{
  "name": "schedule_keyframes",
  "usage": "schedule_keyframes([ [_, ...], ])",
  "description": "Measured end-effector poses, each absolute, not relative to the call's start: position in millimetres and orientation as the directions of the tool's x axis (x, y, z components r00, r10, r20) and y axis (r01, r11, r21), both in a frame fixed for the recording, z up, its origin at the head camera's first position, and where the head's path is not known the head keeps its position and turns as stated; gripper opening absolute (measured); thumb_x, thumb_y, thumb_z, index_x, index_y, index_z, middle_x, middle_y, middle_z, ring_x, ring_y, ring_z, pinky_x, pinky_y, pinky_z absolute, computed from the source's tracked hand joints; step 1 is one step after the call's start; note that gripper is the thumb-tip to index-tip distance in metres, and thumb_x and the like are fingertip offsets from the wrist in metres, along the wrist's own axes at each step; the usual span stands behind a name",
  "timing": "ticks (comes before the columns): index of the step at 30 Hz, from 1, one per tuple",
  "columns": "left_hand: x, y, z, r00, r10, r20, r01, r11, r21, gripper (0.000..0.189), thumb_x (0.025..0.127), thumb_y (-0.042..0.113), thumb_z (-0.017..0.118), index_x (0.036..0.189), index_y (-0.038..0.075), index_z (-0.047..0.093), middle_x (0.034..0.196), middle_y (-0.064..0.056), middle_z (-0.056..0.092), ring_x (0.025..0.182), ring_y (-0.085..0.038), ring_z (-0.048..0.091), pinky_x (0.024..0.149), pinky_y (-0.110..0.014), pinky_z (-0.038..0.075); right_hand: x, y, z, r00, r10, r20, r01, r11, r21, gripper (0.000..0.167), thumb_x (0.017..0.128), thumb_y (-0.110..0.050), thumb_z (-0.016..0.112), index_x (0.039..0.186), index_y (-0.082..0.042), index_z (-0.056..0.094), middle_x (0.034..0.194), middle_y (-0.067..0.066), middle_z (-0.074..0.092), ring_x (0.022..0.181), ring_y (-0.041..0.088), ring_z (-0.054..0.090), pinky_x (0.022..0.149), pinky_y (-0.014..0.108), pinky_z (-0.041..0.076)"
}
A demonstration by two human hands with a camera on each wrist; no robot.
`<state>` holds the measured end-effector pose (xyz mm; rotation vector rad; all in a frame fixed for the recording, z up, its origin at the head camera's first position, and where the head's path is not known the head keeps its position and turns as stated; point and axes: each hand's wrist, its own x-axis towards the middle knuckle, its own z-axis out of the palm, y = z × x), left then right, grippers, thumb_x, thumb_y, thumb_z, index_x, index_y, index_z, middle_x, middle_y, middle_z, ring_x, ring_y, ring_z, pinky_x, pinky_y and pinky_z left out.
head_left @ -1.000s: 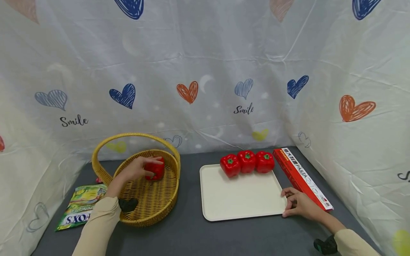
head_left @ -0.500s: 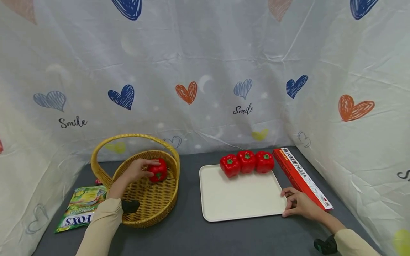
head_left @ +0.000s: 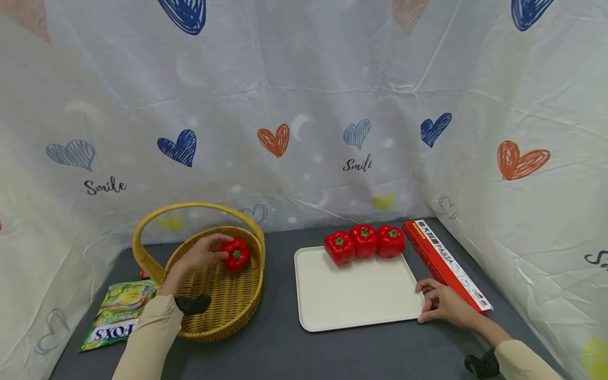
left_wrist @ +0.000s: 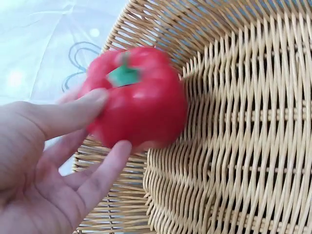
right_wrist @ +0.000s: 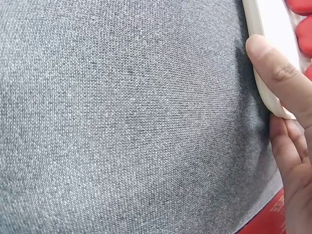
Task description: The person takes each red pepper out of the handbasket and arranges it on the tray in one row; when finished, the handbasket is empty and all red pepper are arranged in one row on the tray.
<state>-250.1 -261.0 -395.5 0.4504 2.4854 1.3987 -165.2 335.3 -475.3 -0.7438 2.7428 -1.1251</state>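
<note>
In the head view, a red bell pepper (head_left: 236,255) with a green stem sits inside the yellow wicker basket (head_left: 227,309). My left hand (head_left: 201,253) reaches over the basket's left rim and holds that pepper. The left wrist view has my thumb and fingertips against the sides of the bell pepper (left_wrist: 139,105), close to the woven wall. On the right, my right hand (head_left: 442,303) grips the near right corner of a cream tray (head_left: 356,298). Its thumb lies on the tray's rim (right_wrist: 267,90) in the right wrist view, with fingers around the corner.
Three red bell peppers (head_left: 366,241) stand in a row at the tray's far edge. A red pasta box (head_left: 446,264) lies right of the tray. A green and yellow Fox's packet (head_left: 119,314) lies left of the basket. A printed curtain (head_left: 304,105) closes off the back.
Held by my left hand, the bell pepper has turned so its green stem faces the head camera, and it shifts slightly right. My right hand stays at the tray's corner.
</note>
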Motion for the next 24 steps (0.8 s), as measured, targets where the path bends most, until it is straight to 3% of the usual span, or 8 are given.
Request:
schedule_keyframes([
  [3,-248.5,-259.9,-396.5,-0.945,0.317,-0.084,0.069,0.441,0.895,0.033,0.099,0.000,0.049,0.129,-0.010,0.039,0.142,-0.035,0.030,0.123,-0.050,0.042,0.088,-0.055,0.050,-164.9,334.3,-475.4,-0.880,-0.465,0.092,-0.395,0.611,-0.686,0.023,0.070,-0.024,0.085,0.064,-0.017,0.064,0.108,0.012,0.054,0.097,0.011,0.050,0.067,0.017,0.049],
  [7,-247.5,-256.1,-397.4,-0.962,0.262,-0.076,0.040,0.411,0.911,0.032,0.099,-0.001,0.047,0.129,-0.011,0.040,0.141,-0.035,0.030,0.121,-0.049,0.045,0.088,-0.056,0.049,-165.4,334.3,-475.7,-0.887,-0.455,0.076,-0.377,0.619,-0.689,0.023,0.070,-0.025,0.085,0.064,-0.017,0.064,0.109,0.012,0.054,0.098,0.011,0.049,0.067,0.017,0.049],
  [11,-245.4,-251.9,-397.3,-0.974,0.219,-0.064,0.035,0.420,0.907,0.040,0.094,0.000,0.057,0.132,-0.010,0.046,0.139,-0.034,0.035,0.117,-0.047,0.049,0.087,-0.050,0.052,-165.9,334.8,-475.6,-0.891,-0.449,0.065,-0.365,0.626,-0.689,0.024,0.070,-0.026,0.085,0.064,-0.017,0.064,0.110,0.012,0.054,0.098,0.011,0.049,0.068,0.018,0.049],
  [17,-243.5,-245.2,-396.7,-0.985,0.174,0.008,0.107,0.569,0.815,0.048,0.081,-0.003,0.072,0.126,-0.007,0.056,0.135,-0.031,0.044,0.110,-0.045,0.051,0.070,-0.035,0.052,-166.1,335.8,-477.0,-0.892,-0.447,0.071,-0.368,0.626,-0.688,0.024,0.070,-0.026,0.085,0.064,-0.018,0.064,0.109,0.011,0.054,0.098,0.010,0.049,0.067,0.017,0.049],
  [24,-247.4,-242.7,-398.3,-0.972,0.221,0.081,0.207,0.642,0.738,0.038,0.084,0.001,0.071,0.118,-0.009,0.057,0.122,-0.030,0.054,0.113,-0.048,0.051,0.084,-0.053,0.049,-165.6,336.1,-478.0,-0.890,-0.448,0.083,-0.375,0.618,-0.691,0.023,0.070,-0.026,0.085,0.064,-0.018,0.064,0.109,0.011,0.054,0.097,0.012,0.050,0.066,0.018,0.048],
])
